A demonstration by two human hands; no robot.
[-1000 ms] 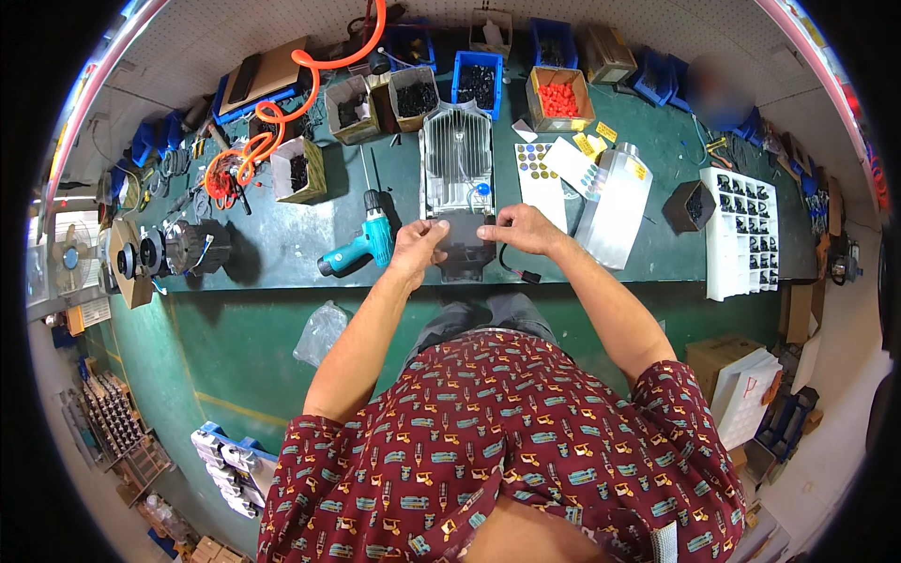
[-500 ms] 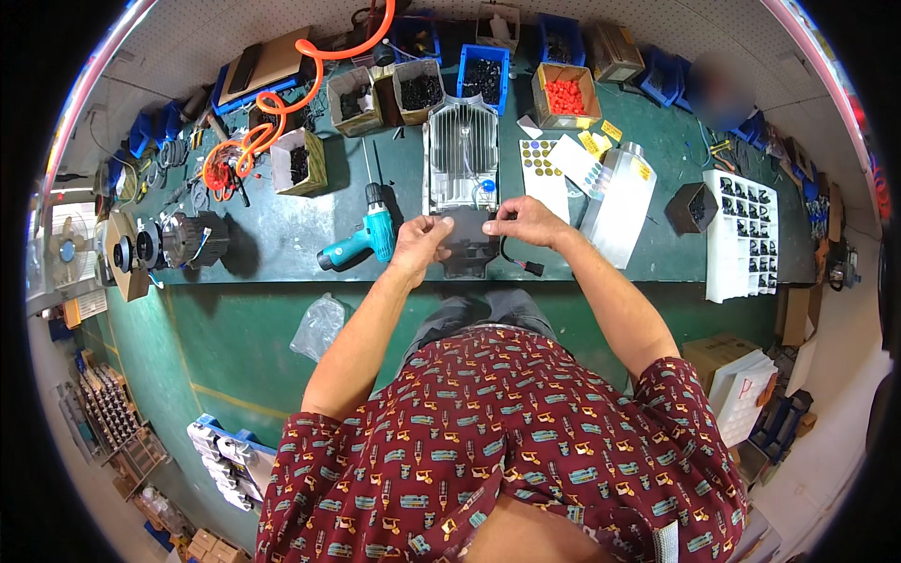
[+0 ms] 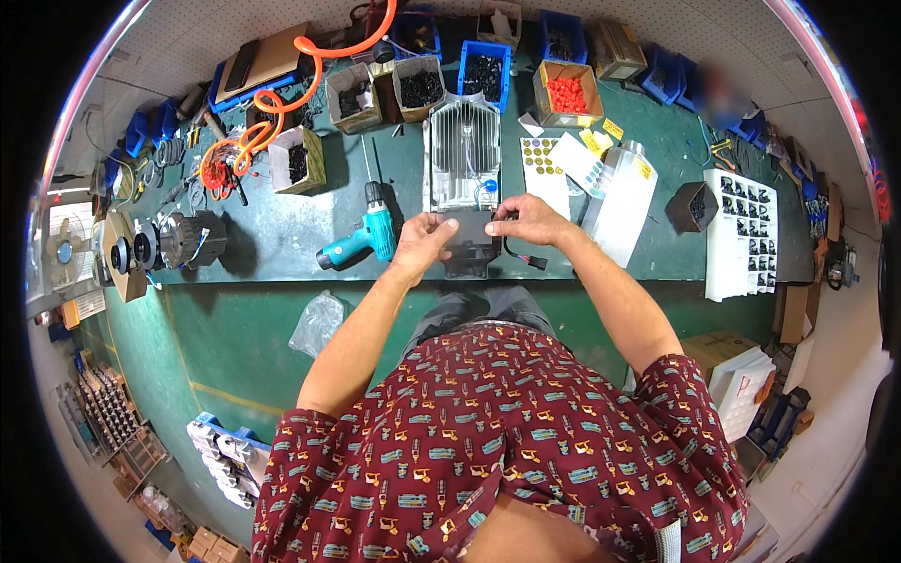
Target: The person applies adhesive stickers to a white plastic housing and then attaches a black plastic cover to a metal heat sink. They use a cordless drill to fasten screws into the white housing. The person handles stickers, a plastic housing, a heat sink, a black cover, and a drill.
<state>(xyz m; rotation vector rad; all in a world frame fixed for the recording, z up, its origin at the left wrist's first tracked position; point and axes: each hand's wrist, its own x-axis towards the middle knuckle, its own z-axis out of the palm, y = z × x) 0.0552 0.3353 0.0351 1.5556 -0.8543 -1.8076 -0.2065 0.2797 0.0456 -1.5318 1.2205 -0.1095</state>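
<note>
A silver finned metal housing (image 3: 466, 141) stands upright on the green bench in front of me, with a blue round piece (image 3: 489, 186) at its near right. At its near end is a flat black cover (image 3: 469, 246), close to the bench edge. My left hand (image 3: 424, 246) grips the cover's left side, thumb on top. On the opposite side my right hand (image 3: 535, 223) pinches its right edge; the fingertips underneath are hidden. A black cable with a connector (image 3: 537, 263) sticks out below my right hand.
A teal cordless drill (image 3: 375, 233) lies left of the housing. Cardboard and blue bins line the back, one with red parts (image 3: 566, 94). Sticker sheets (image 3: 544, 169) and a silver metal piece (image 3: 619, 206) lie right, before a white parts tray (image 3: 740, 235). A motor (image 3: 192, 239) sits left.
Both hands keep their hold on the black cover with only a slight shift of the fingers. The cable connector has moved a little up and to the right.
</note>
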